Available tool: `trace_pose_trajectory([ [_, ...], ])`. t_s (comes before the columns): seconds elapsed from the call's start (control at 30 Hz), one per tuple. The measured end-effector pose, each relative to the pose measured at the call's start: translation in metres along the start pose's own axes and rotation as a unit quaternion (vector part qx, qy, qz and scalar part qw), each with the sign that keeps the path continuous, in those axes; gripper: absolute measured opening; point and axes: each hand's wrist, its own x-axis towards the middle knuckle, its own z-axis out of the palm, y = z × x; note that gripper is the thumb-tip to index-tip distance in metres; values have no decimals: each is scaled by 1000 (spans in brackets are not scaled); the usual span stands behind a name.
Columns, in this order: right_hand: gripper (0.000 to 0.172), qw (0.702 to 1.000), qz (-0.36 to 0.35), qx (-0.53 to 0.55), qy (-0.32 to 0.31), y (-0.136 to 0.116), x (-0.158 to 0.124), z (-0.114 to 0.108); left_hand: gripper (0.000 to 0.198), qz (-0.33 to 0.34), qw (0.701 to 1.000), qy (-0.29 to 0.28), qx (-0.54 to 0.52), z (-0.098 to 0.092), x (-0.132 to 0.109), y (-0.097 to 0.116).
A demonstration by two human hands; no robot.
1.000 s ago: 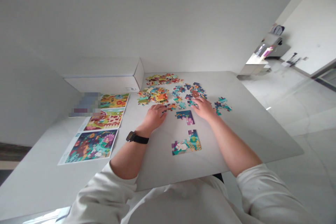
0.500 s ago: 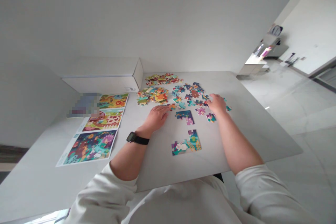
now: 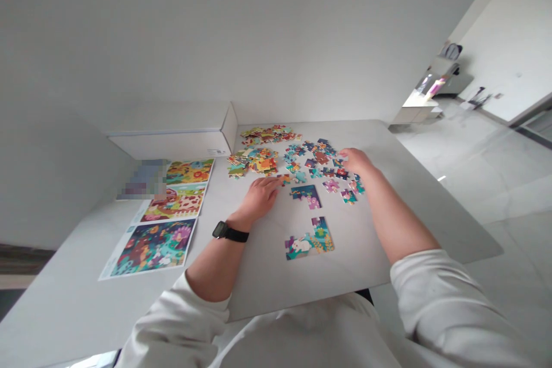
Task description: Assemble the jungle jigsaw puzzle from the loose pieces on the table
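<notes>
My left hand [image 3: 260,196], with a black watch on its wrist, lies flat on the white table [image 3: 426,207] with fingers stretched toward a small loose piece [image 3: 283,178]. My right hand [image 3: 356,161] rests palm down among scattered blue and purple puzzle pieces [image 3: 321,156], its fingers curled over them. Between the hands lies a small joined blue patch [image 3: 306,196]. Closer to me sits a joined corner section with a white rabbit [image 3: 309,240].
Heaps of orange and yellow pieces [image 3: 254,160] and more pieces [image 3: 269,133] lie at the table's far side. A white box [image 3: 172,132] stands at the back left. A sheet with three colourful pictures [image 3: 166,215] lies on the left.
My right hand swept from the middle pieces out to the right, then back up toward the far cluster, spreading pieces. My left hand barely moved. The view shifted slightly.
</notes>
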Motion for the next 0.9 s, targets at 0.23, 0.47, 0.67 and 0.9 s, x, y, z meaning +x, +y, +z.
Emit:
trace_pose_trajectory([
  [0.23,57,995,-29,-44,-83,-10,19,-9,40,-13,999,44,6,-5,-2,2],
  [0.47,25,998,-19,-17,-56,-1,15,-26,45,-16,997,73,-14,-10,-2,9],
  [0.67,39,946,-18,323,31,-28,-23,-25,51,-26,988,153,-26,-14,-2,17],
  [0.9,45,865,-66,494,-64,-126,-97,21,57,22,988,150,-37,-17,-2,31],
])
